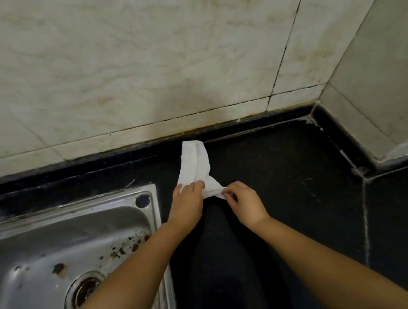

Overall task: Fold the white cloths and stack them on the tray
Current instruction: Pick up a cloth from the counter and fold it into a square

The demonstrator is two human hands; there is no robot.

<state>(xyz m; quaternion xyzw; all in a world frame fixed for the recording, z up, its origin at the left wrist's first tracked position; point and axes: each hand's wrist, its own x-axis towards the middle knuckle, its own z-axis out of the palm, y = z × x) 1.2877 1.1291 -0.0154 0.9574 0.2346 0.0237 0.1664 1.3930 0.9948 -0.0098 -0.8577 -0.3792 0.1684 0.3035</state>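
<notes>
One white cloth (196,163) lies as a long crumpled strip on the black counter (287,184), its far end touching the low dark ledge at the wall. My left hand (187,203) pinches its near left part. My right hand (244,203) pinches the near right corner, which is pulled into a point. Both hands rest low over the counter, close together. No tray is in view.
A steel sink (66,260) with a stained drain sits at the left, its rim just beside my left forearm. A marbled tile wall (140,61) rises behind the counter, and a side wall (388,76) closes the right corner.
</notes>
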